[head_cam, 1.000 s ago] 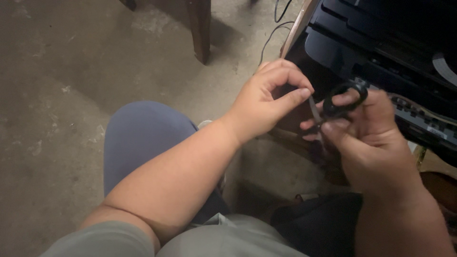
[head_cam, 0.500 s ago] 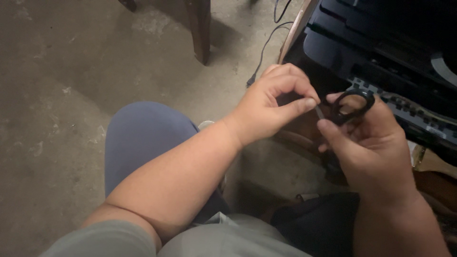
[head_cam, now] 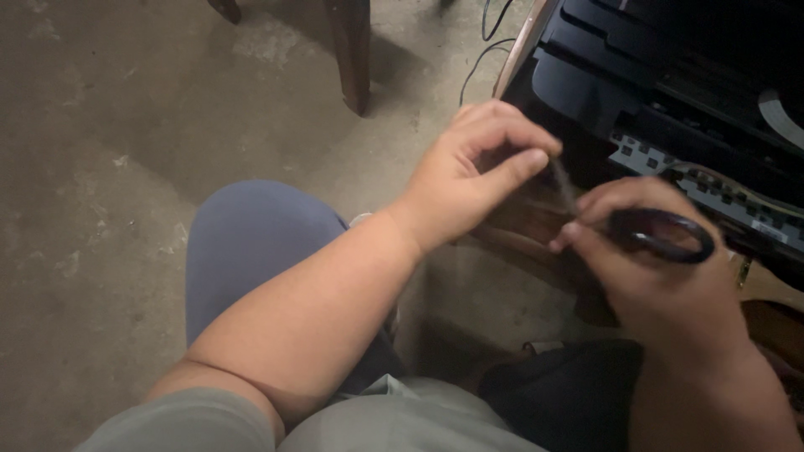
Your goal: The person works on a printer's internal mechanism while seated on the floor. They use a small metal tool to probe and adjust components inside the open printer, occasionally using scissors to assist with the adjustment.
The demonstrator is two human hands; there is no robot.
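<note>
My left hand (head_cam: 469,180) is raised in front of me, thumb and forefinger pinched on the upper end of a thin grey strand (head_cam: 563,186). My right hand (head_cam: 653,276) sits just right of it and grips a pair of black-handled scissors (head_cam: 666,234), fingers through the loops. The strand runs down from my left fingertips to the right hand, and the scissor blades are blurred and mostly hidden behind the fingers. Both hands hover in front of a black machine (head_cam: 670,92) with open slots and a ribbed strip.
My knee in blue trousers (head_cam: 251,251) is below the left arm. A wooden chair leg (head_cam: 352,50) stands on the concrete floor (head_cam: 100,167) ahead. Black cables (head_cam: 486,42) trail near the machine's wooden edge. A dark bag (head_cam: 569,402) lies by my lap.
Both hands have shifted slightly right and down; the scissors have dropped lower and the strand now stands more upright between the hands.
</note>
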